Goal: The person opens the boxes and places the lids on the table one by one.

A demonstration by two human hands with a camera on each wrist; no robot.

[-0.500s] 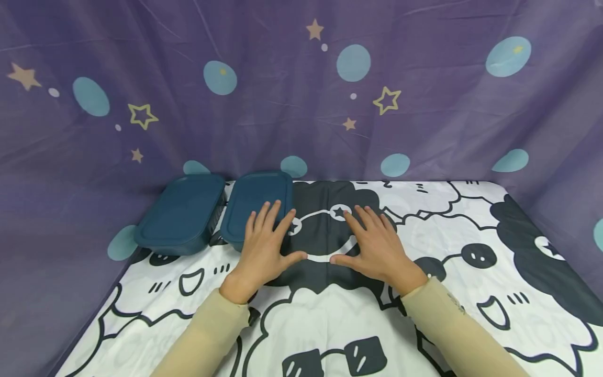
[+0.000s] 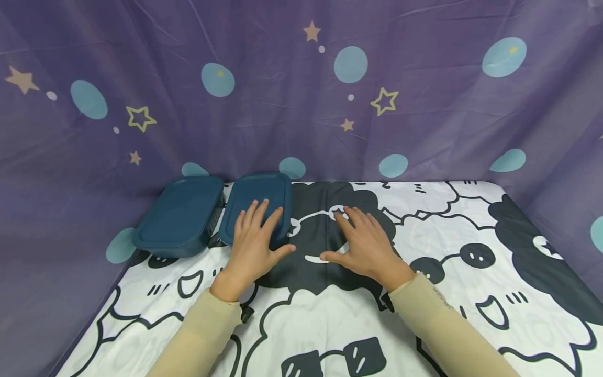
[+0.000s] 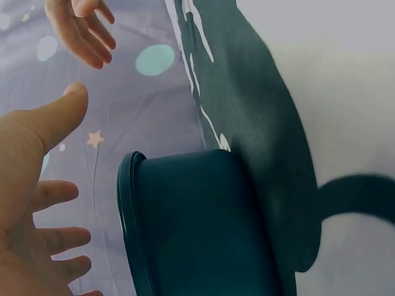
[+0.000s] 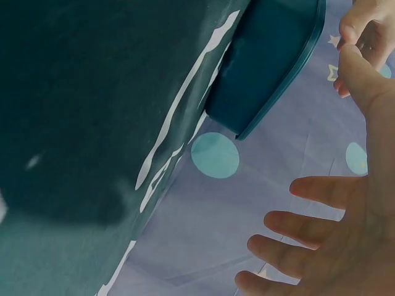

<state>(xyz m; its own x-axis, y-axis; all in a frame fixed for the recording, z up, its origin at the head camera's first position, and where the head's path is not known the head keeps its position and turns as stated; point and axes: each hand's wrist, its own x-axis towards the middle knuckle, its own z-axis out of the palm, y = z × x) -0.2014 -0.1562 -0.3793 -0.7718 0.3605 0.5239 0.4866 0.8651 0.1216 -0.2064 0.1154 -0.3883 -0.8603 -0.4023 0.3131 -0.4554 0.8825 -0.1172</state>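
Observation:
Two dark blue lidded boxes stand at the back left of the table: a larger left box (image 2: 181, 212) and a narrower right box (image 2: 259, 196). My left hand (image 2: 252, 251) hovers with spread fingers at the near side of the right box, overlapping its lid in the head view. In the left wrist view that box (image 3: 191, 222) shows its side wall and lid rim, apart from the fingers. My right hand (image 2: 365, 246) is held over the dark printed patch, fingers spread and thumb toward the left hand. Both hands hold nothing.
A black and white cartoon-print cloth (image 2: 339, 314) covers the table. Behind it hangs a purple curtain (image 2: 282, 104) with stars and blue ovals, meeting the table's back edge. The two boxes stand side by side with a narrow gap.
Both hands have shifted a little to the left, the left hand farther over the front of the right box. The boxes have stayed in place.

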